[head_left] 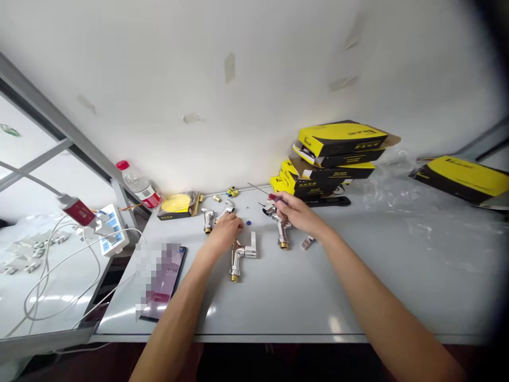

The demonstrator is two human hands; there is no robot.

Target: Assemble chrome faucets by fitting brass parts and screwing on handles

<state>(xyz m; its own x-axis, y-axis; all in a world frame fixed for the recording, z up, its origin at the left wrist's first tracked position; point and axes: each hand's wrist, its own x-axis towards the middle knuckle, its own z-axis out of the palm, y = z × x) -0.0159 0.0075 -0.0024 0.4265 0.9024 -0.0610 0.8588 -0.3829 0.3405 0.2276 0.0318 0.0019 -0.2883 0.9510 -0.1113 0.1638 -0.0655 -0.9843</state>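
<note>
Listing our chrome tap (240, 255): likely heavy and slippery, best held by its brass shank (234, 276); right hand (297, 211) clamped on a red-handled screwdriver (273, 198), left hand (225, 232) curled, hold unclear.

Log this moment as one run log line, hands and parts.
Left hand: at chrome tap fitting | Right hand: holds red-handled screwdriver | Nearby: brass-ended chrome tap; yellow-and-black boxes

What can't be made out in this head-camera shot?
Chrome fitting: partly hidden by the left hand.
Red-handled tool: grip hidden by the right hand.
Phone: screen pixelated.
Blue speck: too small to identify.
</note>
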